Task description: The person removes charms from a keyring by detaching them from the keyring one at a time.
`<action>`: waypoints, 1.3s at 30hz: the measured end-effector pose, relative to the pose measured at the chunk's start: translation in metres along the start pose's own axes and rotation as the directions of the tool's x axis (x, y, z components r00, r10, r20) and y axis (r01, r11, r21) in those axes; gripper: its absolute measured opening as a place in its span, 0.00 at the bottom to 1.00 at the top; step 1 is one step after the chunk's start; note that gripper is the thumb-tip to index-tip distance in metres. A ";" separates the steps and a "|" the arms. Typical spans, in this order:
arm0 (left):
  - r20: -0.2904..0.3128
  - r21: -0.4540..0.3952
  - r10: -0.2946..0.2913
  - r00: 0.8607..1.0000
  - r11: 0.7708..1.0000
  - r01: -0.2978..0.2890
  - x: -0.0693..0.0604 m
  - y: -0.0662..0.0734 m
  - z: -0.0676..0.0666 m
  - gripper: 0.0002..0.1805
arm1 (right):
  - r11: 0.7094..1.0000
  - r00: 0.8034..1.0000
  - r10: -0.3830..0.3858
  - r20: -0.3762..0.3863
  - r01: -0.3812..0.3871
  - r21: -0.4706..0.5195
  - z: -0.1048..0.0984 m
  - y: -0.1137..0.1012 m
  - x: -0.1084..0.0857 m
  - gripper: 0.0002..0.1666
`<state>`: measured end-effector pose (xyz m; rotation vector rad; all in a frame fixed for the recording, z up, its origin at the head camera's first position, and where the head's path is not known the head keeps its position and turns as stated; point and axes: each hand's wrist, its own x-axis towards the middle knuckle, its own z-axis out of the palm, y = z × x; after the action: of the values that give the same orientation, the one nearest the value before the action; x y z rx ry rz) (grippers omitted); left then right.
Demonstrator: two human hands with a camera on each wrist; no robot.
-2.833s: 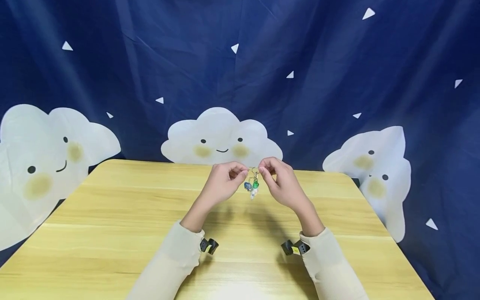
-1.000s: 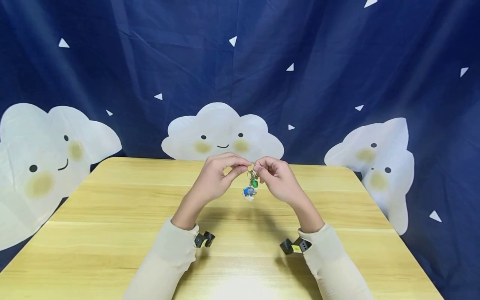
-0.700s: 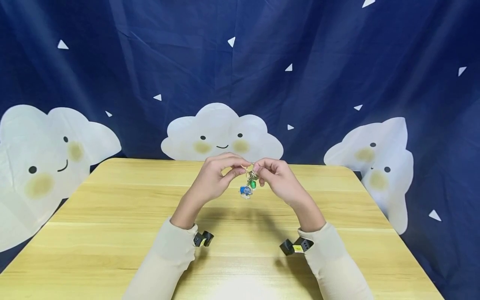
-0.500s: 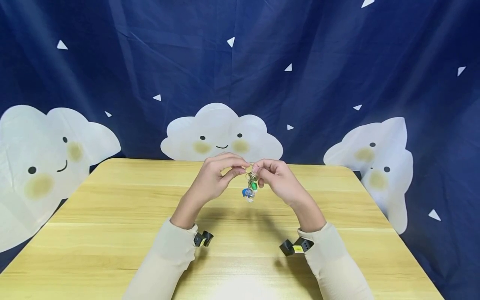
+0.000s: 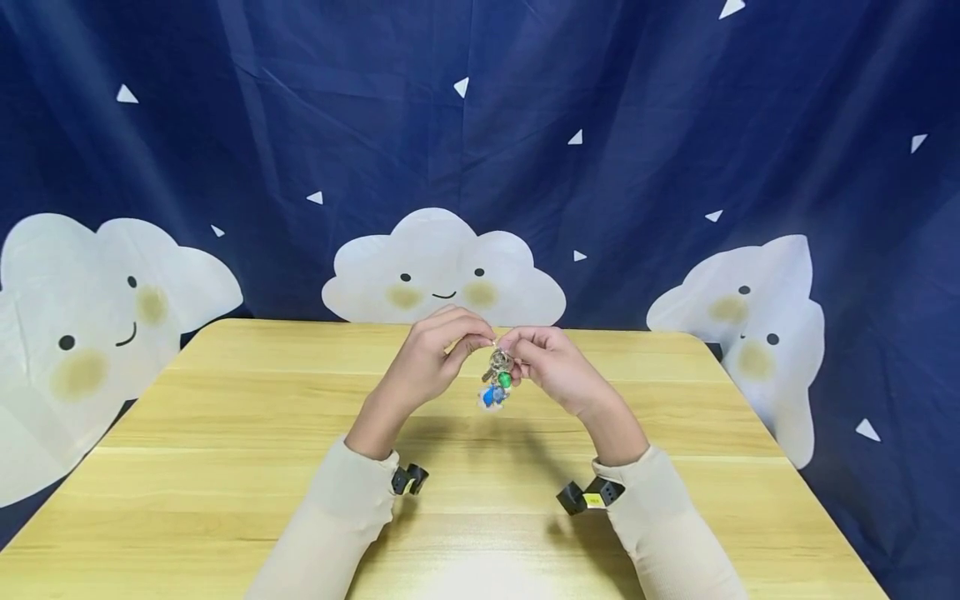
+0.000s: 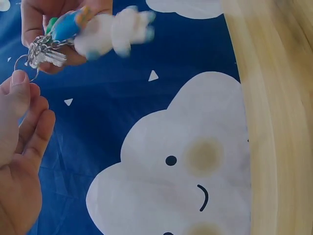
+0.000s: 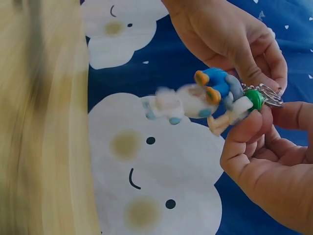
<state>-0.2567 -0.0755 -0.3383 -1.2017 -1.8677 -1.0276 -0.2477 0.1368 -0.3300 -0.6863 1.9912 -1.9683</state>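
Note:
In the head view my left hand [image 5: 427,358] and right hand [image 5: 558,371] meet above the table, a bunch of keychain charms hanging between them. Thumb and fingertips of the left hand pinch the thin open key ring [image 6: 37,74] in the left wrist view. Silver split rings and chains [image 6: 48,53] crowd beside it. In the right wrist view the right hand's fingers pinch these small rings near a green-topped charm [image 7: 254,99]. A blue figure with orange feet [image 7: 218,84] and a blurred white figure with pale blue feet [image 7: 171,105] dangle below. Fingertips partly hide the rings.
The wooden table [image 5: 262,467] spreads below both hands. A dark blue curtain [image 5: 450,150] with white clouds [image 5: 442,283] hangs behind its far edge. Black wrist cameras [image 5: 411,479] sit at both cuffs.
From holding the ring's two sides apart, my hands have come together. The right hand has shifted left and slightly down. The charms swing, and the silver rings now show bunched below the fingertips.

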 end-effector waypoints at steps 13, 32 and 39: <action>0.019 0.007 -0.126 0.992 0.992 0.126 -0.005 0.000 -0.002 0.02 | 0.986 0.994 -0.102 -0.033 0.097 -0.137 0.006 0.004 -0.003 0.12; -0.092 -0.051 -0.282 0.955 0.959 0.279 -0.002 0.005 -0.004 0.03 | 0.798 0.873 -0.475 -0.113 0.372 -0.475 0.021 0.003 -0.003 0.04; -0.104 -0.075 -0.281 0.954 0.959 0.275 0.000 0.006 -0.002 0.03 | 0.751 0.835 -0.545 -0.077 0.445 -0.488 0.020 0.003 -0.001 0.04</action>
<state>-0.2511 -0.0757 -0.3363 -0.9072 -1.9644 -1.2845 -0.2375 0.1198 -0.3337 -1.2869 2.6695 -1.9018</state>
